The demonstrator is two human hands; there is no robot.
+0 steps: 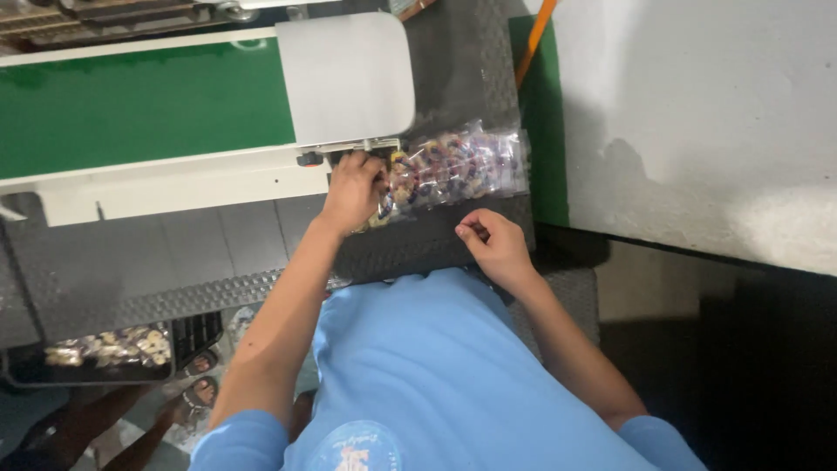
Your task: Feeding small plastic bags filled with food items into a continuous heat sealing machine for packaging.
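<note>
Clear crinkly plastic packet (pixel 458 166) of small multicoloured pieces lies on the dark ribbed metal table (pixel 436 249), its long axis from nine to three o'clock. Left hand (pixel 353 187) grips its nine o'clock end at the white sealing machine (pixel 349 78); right hand (pixel 493 242) curls loosely, empty, at five o'clock. A black crate (pixel 87 371) below holds similar packets.

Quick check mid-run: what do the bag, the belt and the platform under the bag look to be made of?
Bag: thin clear plastic film, glossy; its contents show through and it glints. The left hand grips its end.
Belt: smooth green matte surface, probably rubber or PVC; it cannot be told for sure.
Platform: dark metal tread plate, judging by its raised repeating pattern.
</note>
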